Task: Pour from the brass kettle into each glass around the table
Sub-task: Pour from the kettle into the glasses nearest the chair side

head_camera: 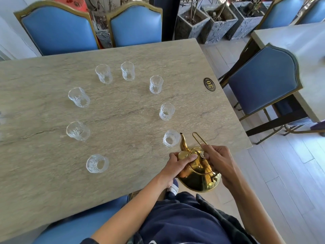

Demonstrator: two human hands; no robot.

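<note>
Polished, mirror-glossy brass kettle [198, 175]; clear cut-pattern glasses [167, 111]; matt, veined stone-look table [123, 106]; smooth blue leather-look chairs [262, 80] with metal frames.

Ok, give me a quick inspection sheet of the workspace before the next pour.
Surface: stone-look table, number plaque near its right edge.
Job's things: brass kettle tilted, spout beside the nearest glass; eight glasses in a ring, fill levels unclear.
Clutter: nothing seen.
Hands: left hand holds the kettle body; right hand at the lid and handle.
Cables: nothing seen.
Surroundings: blue chairs, planters, second table.
</note>
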